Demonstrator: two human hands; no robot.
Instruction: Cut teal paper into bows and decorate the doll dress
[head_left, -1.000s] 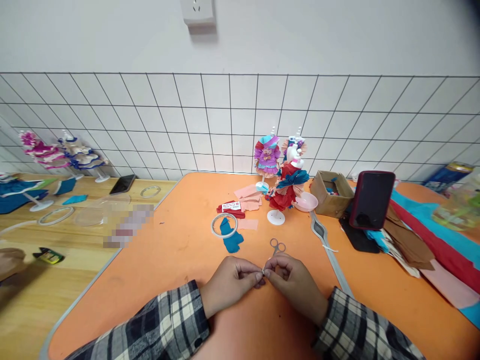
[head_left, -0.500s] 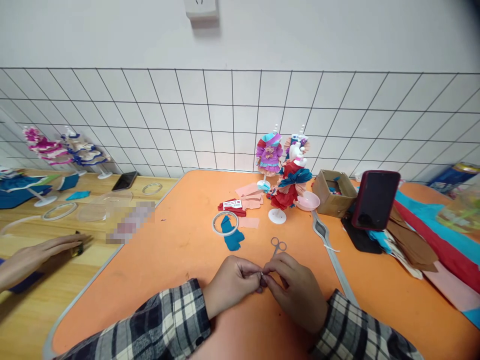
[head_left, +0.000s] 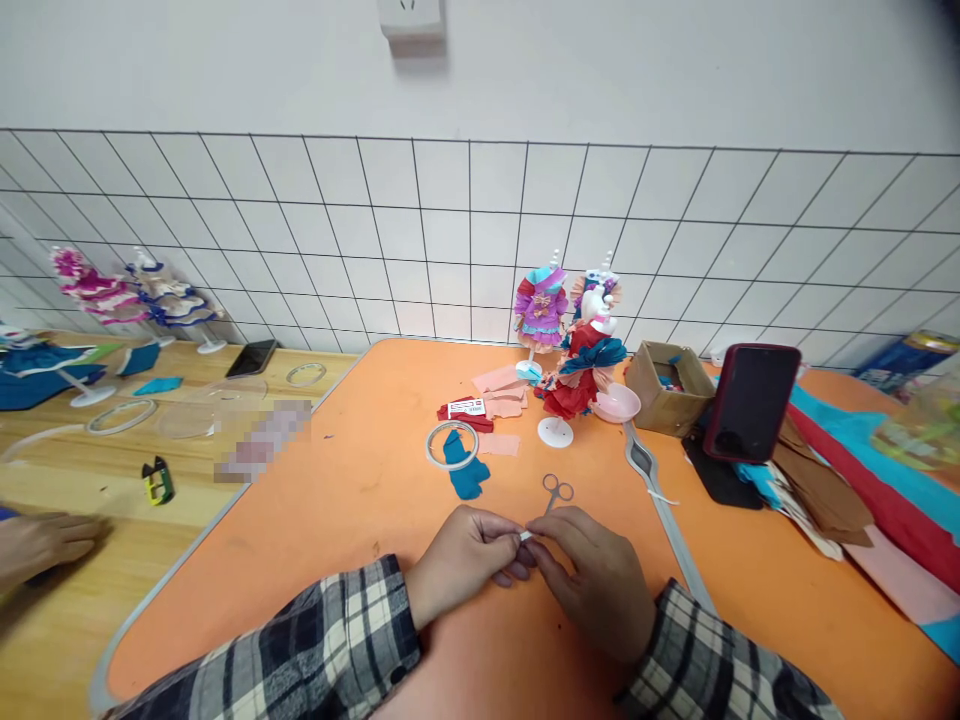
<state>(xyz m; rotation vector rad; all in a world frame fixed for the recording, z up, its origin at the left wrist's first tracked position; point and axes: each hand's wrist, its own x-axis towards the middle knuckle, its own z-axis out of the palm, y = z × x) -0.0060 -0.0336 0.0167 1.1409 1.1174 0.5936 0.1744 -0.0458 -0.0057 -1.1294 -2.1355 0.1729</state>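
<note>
My left hand [head_left: 465,562] and my right hand [head_left: 592,580] meet fingertip to fingertip low over the orange table [head_left: 345,520]. Between them they pinch a tiny white piece [head_left: 525,537]; what it is I cannot tell. Small scissors [head_left: 555,490] lie just beyond my right hand. Further back lie a white ring [head_left: 451,445] over a blue paper scrap [head_left: 465,478], pink paper pieces [head_left: 501,395] and a red-and-blue dressed doll on a stand [head_left: 581,370].
A cardboard box [head_left: 667,385], pink bowl [head_left: 615,402], propped phone [head_left: 750,400] and coloured paper sheets [head_left: 862,470] fill the right side. Another person's hand [head_left: 45,545] rests on the wooden table at left, near a small green-black object [head_left: 157,482]. Dolls [head_left: 127,295] stand by the wire grid.
The other person's hand at left has pulled back from the small green-black object, leaving it on the wooden table. My hands stay together, fingers shifted slightly around the white piece.
</note>
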